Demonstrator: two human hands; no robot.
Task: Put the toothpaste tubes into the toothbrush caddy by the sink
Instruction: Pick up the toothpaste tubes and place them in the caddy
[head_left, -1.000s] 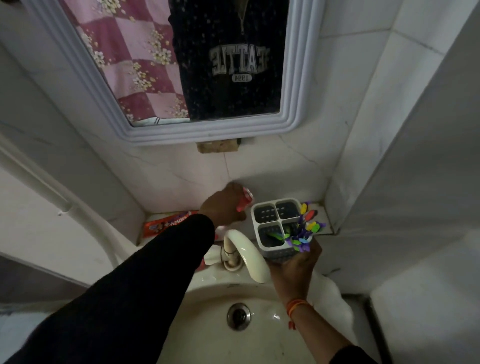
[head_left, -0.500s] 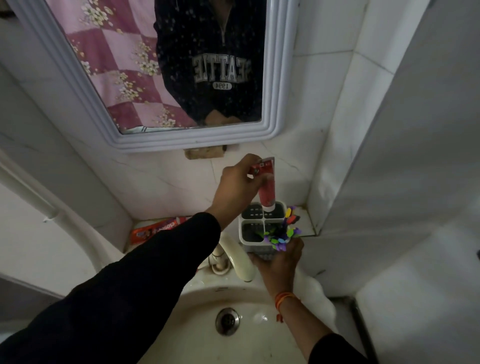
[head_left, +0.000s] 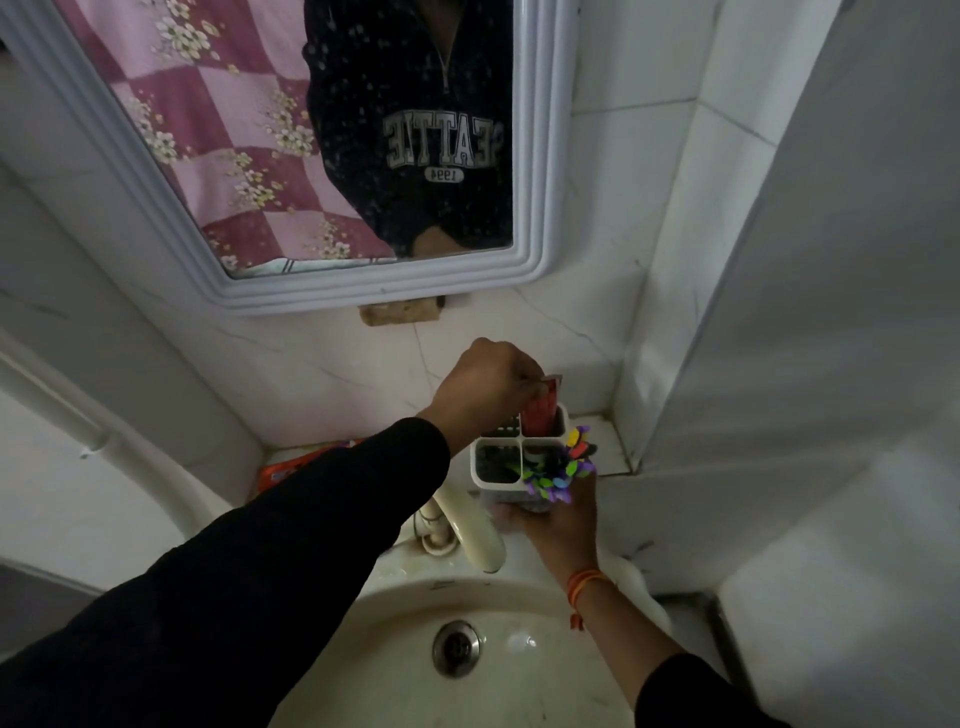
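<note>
My right hand (head_left: 558, 525) grips the white four-compartment caddy (head_left: 496, 486) from below, holding it above the sink's back rim. A red toothpaste tube (head_left: 540, 413) stands upright in the caddy's far right compartment, most of it inside. My left hand (head_left: 483, 387) pinches the tube's crimped top end. Colourful toothbrush heads (head_left: 563, 470) stick out of the near right compartment. A second toothpaste, orange-red (head_left: 291, 467), lies flat on the ledge behind my left sleeve, partly hidden.
A cream tap (head_left: 467, 530) curves over the basin (head_left: 415, 597) just left of the caddy. The drain (head_left: 456, 648) is below. A framed mirror (head_left: 363, 291) hangs above. Tiled walls close in on the right, and a white pipe (head_left: 78, 426) runs at left.
My left hand lifted the red tube off the ledge, held it upright over the caddy, then lowered it into the far right compartment. My right hand kept holding the caddy.
</note>
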